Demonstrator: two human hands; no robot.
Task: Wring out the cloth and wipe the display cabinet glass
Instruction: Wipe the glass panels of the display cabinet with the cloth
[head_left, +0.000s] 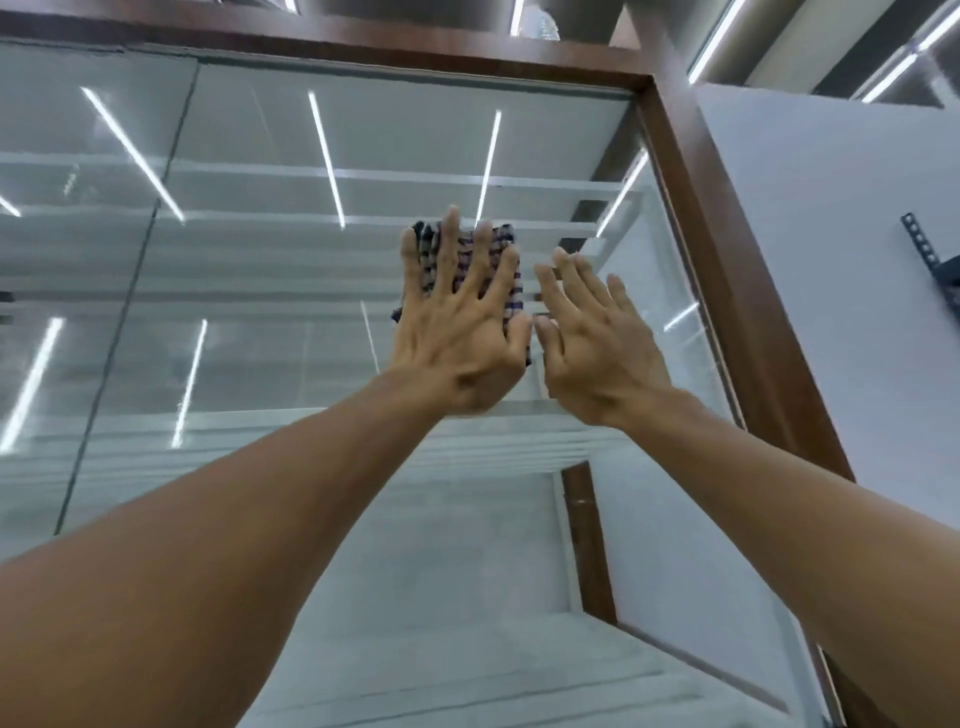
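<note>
1. Display cabinet glass (291, 270) fills your view; brown wood frame (727, 291) runs along its top and right edge.
2. Your left hand (457, 338), fingers spread flat, pins the checked cloth (511, 291) against the glass, left of the frame.
3. Your right hand (597, 343) is open, holding nothing, between cloth and frame.

The display cabinet glass (249, 270) is smooth and glossy (it mirrors strip lights), its frame (691, 218) dark polished-looking wood, the checked cloth (506, 244) a woven fabric, the side panel (831, 270) matt white.
</note>
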